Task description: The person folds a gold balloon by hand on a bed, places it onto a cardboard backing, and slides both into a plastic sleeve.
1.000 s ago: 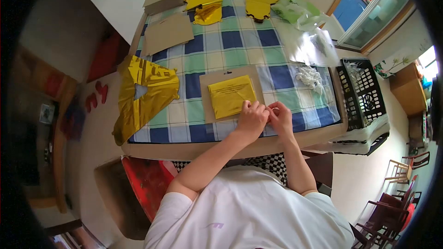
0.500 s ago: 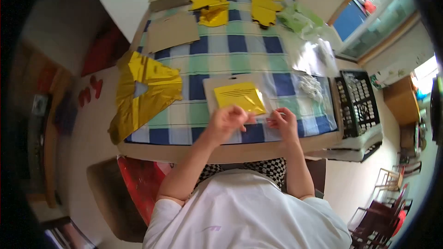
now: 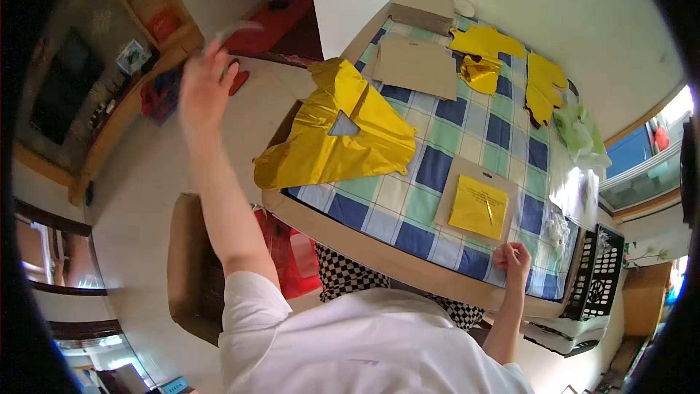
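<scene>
My left hand (image 3: 206,91) is raised over the floor at the far left, blurred, with its fingers apart. A thin pale curved strip (image 3: 240,28) is smeared just above its fingertips; it looks separate from them. My right hand (image 3: 515,254) is closed at the near corner of a clear plastic bag (image 3: 513,208), pinching its edge. In the bag lie a beige card (image 3: 452,186) and a folded yellow foil piece (image 3: 478,208) with printed lines. A large gold foil sheet (image 3: 321,153) with a triangular gap lies between my hands, over the bed's left corner.
On the checked bed cover (image 3: 430,153) lie beige cards (image 3: 415,66), a cardboard stack (image 3: 423,9) and yellow foil pieces (image 3: 481,42). Clear and green bags (image 3: 580,135) sit at the far right, near a white tangle (image 3: 558,230) and a black basket (image 3: 601,270).
My left hand has swung from beside the card up and out to the far left. My right hand stays at the bag's corner. The view has turned left.
</scene>
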`<action>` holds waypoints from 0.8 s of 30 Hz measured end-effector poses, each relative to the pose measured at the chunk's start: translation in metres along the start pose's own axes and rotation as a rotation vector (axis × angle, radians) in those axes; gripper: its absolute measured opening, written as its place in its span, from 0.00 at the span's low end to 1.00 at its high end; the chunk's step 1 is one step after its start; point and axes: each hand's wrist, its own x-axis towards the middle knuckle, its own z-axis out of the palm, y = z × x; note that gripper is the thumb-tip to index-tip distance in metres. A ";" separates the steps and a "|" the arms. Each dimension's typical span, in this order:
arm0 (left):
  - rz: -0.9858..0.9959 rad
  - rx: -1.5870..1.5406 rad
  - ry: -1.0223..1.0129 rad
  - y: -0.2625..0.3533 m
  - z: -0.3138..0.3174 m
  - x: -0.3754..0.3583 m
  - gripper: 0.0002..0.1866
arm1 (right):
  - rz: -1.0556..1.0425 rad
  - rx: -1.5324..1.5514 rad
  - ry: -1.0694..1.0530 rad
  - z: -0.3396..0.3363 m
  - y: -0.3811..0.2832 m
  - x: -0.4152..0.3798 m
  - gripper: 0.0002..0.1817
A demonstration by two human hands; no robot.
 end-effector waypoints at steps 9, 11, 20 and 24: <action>0.020 0.714 0.079 -0.111 0.052 -0.018 0.08 | -0.061 0.116 -0.056 -0.001 -0.005 -0.013 0.12; 0.251 0.474 0.138 -0.065 0.098 -0.062 0.07 | -0.136 0.115 -0.159 -0.003 0.000 -0.014 0.17; 0.687 0.227 -0.708 0.004 0.283 -0.217 0.26 | -0.637 -0.789 -0.019 -0.002 -0.022 -0.028 0.10; 0.647 0.205 -0.685 -0.011 0.297 -0.230 0.19 | -0.759 -0.557 -0.097 -0.008 -0.020 -0.029 0.06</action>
